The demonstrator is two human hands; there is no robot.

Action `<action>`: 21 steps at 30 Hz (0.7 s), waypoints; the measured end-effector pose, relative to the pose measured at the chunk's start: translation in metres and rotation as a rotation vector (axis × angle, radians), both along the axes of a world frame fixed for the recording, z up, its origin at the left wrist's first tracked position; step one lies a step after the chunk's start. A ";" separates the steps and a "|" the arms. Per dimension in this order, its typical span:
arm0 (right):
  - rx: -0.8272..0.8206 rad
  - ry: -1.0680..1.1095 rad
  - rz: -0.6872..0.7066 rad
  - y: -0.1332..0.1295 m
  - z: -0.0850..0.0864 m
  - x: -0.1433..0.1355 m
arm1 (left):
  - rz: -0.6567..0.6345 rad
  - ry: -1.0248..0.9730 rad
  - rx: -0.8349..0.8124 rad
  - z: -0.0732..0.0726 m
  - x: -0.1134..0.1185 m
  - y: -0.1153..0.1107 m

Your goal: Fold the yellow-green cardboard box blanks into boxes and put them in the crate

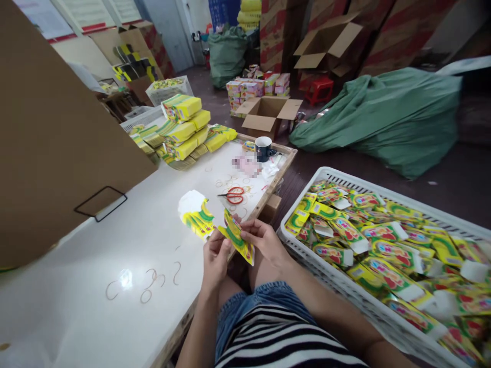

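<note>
Between my two hands is a yellow and green printed carton (238, 240), tilted above my lap at the table's edge. My left hand (216, 258) grips its left side, the thumb bent against it. The fingers of my right hand (263, 239) pinch its right side near the top. Just beyond my left hand, a fanned pile of flat cartons (197, 214) lies on the white table (164, 240), some with their white side up. Scissors (233, 195) with red handles rest a little past the carton.
On my right stands a white plastic basket (326, 174) heaped with printed cartons. Bundled yellow cartons (186, 133) are stacked at the table's far end, near a dark mug (263, 149). Rubber bands (153, 278) lie scattered. A cardboard panel (65, 133) rises at left; a green sack (387, 117) lies beyond.
</note>
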State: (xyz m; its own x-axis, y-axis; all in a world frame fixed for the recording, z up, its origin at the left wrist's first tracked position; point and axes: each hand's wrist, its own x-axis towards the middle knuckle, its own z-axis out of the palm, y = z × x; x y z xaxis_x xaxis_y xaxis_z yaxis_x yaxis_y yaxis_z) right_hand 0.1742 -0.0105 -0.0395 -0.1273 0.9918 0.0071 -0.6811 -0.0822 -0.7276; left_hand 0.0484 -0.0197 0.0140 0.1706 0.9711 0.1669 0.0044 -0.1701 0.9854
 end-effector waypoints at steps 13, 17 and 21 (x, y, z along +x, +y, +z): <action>0.068 -0.148 -0.016 -0.022 -0.008 0.037 | 0.089 -0.043 -0.131 -0.018 0.020 -0.004; 0.089 -0.299 -0.156 -0.025 -0.011 0.034 | 0.166 0.070 -0.107 -0.021 0.026 -0.003; 0.116 -0.488 -0.307 -0.024 -0.018 0.031 | 0.161 0.106 -0.049 -0.017 0.034 -0.006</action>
State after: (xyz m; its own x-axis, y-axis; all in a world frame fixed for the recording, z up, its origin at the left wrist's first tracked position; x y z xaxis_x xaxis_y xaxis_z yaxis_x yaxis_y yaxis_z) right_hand 0.2050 -0.0349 -0.0573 0.1500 0.9800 0.1306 -0.2448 0.1648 -0.9555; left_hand 0.0819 -0.0259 -0.0026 0.0268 0.9938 0.1076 0.1322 -0.1103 0.9851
